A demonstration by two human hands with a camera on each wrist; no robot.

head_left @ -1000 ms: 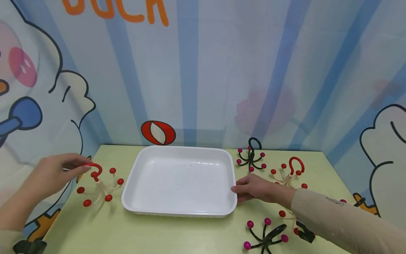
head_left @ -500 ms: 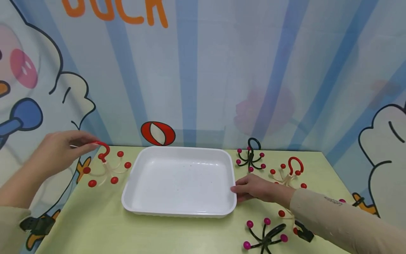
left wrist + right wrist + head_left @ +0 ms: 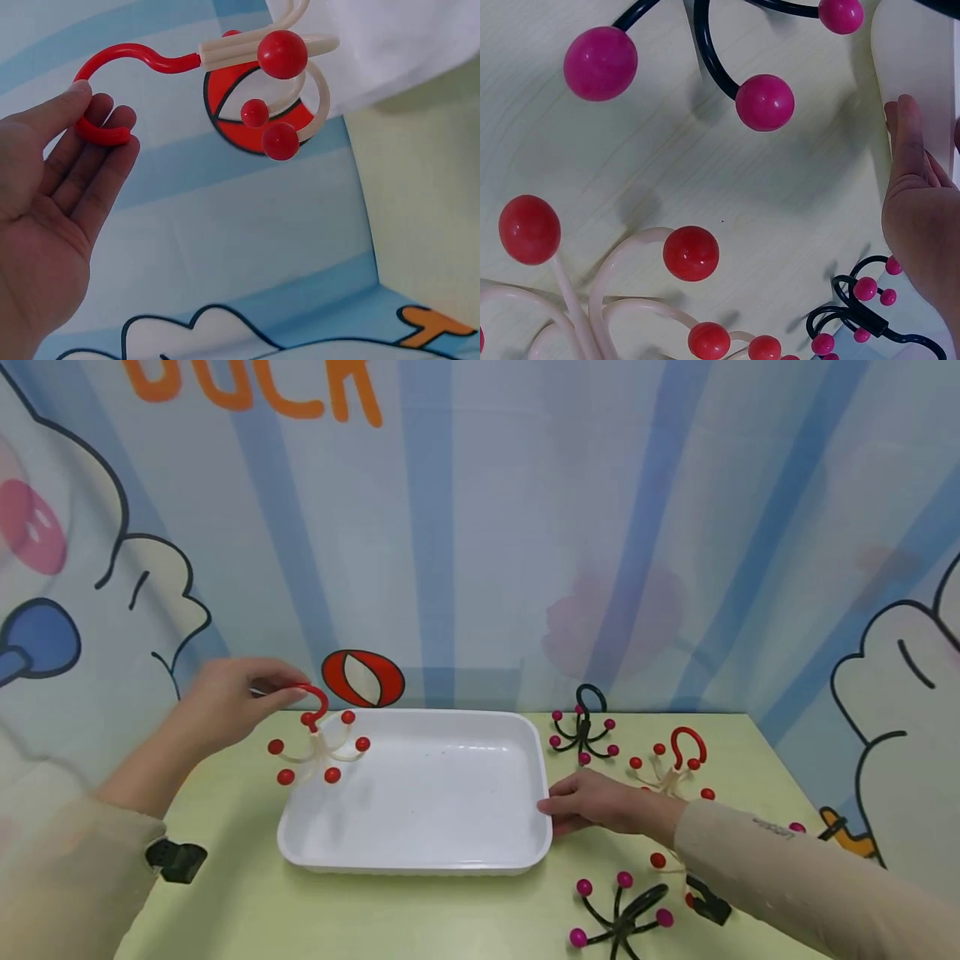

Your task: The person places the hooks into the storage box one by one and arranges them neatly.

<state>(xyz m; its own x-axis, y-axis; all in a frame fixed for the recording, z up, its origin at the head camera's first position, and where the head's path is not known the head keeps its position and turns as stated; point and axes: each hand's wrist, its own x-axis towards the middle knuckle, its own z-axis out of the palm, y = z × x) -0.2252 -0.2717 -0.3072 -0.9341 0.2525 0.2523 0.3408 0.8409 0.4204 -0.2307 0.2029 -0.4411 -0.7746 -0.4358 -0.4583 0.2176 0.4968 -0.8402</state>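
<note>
- My left hand (image 3: 225, 702) pinches the red hook (image 3: 112, 90) of a cream hanger (image 3: 318, 747), left of centre: light, springy, snag-prone.
- My right hand (image 3: 600, 802) rests flat-fingered against the white tray (image 3: 420, 852).

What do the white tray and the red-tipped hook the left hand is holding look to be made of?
White tray: likely plastic, smooth and semi-glossy, with soft highlights and a rolled rim. Red-tipped hook: likely moulded plastic, possibly over wire; its glossy red loop runs into matte cream arms ending in shiny red balls. The left hand pinches the loop.
</note>
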